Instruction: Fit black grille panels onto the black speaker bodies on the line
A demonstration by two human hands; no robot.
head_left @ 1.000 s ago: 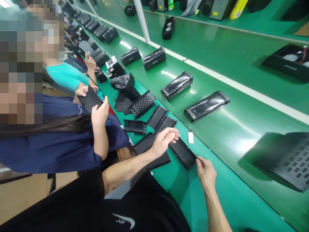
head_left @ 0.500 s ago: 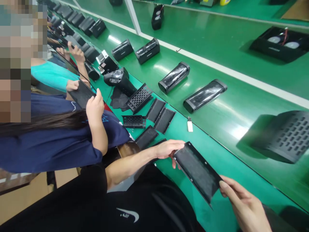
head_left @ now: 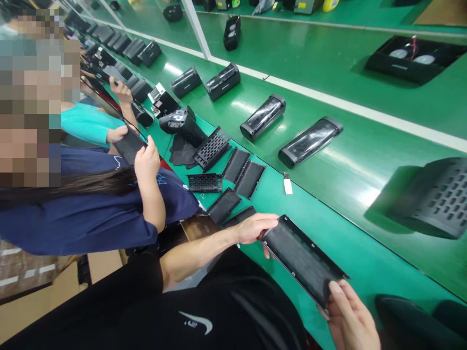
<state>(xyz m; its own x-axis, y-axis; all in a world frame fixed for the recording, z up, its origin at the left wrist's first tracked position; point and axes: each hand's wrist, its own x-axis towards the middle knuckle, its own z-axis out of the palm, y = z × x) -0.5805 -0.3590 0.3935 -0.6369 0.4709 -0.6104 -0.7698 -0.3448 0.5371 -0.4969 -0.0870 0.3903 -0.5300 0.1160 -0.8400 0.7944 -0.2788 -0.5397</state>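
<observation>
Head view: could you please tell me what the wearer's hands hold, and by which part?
A black panel, by opposite ends: left hand at one, right hand at the other.

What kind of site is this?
Likely a factory assembly line: a white-striped green work surface carries rows of near-identical black units, an open housing shows red wires, and a co-worker holds a similar panel.

Is a long, black, shallow panel (head_left: pixel 301 260) with small clips along its edges; slants between left hand (head_left: pixel 255 229) and right hand (head_left: pixel 352 316) over table (head_left: pixel 312 210).
</observation>
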